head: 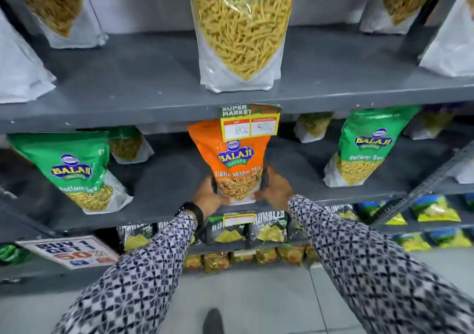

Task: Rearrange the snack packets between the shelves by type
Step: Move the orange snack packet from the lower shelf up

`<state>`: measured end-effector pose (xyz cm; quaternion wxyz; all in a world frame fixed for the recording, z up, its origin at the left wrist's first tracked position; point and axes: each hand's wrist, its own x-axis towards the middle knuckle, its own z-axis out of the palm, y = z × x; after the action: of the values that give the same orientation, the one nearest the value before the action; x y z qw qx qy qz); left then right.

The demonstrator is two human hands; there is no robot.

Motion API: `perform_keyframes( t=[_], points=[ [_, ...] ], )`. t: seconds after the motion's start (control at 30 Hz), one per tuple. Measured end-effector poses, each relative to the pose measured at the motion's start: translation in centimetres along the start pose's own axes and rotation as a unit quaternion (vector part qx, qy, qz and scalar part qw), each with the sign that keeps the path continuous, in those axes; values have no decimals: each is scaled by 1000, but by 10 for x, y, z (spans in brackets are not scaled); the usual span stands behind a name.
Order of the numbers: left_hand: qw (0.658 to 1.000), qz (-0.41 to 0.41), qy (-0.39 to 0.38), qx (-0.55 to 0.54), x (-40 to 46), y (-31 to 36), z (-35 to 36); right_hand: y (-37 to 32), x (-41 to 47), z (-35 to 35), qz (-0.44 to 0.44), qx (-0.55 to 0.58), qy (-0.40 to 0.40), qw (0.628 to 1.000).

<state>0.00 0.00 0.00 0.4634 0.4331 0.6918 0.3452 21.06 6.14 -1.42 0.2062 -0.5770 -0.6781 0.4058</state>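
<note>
An orange Tikha Mitha Mix packet stands upright at the front middle of the middle shelf. My left hand grips its lower left side and my right hand grips its lower right side. Green Ratlami Sev packets stand on the same shelf, one at the left and one at the right. Another green Ratlami Sev packet stands on the upper shelf, right above the orange one.
A price tag hangs from the upper shelf edge over the orange packet's top. More packets stand behind and at the upper corners. Black chip bags and yellow packs fill the lower shelves. A slanted metal brace crosses at the right.
</note>
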Motion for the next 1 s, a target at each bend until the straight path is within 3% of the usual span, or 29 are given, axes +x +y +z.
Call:
perform_keyframes(
  t=[0.27, 0.53, 1.0],
  points=[
    [998, 11, 24, 54, 1, 8, 9, 29, 36, 25, -1, 38, -12, 999],
    [999, 37, 4, 40, -55, 0, 2, -20, -68, -3, -12, 20, 40, 999],
    [992, 116, 43, 4, -242, 19, -43, -85, -222, -23, -104, 92, 16, 990]
  ],
)
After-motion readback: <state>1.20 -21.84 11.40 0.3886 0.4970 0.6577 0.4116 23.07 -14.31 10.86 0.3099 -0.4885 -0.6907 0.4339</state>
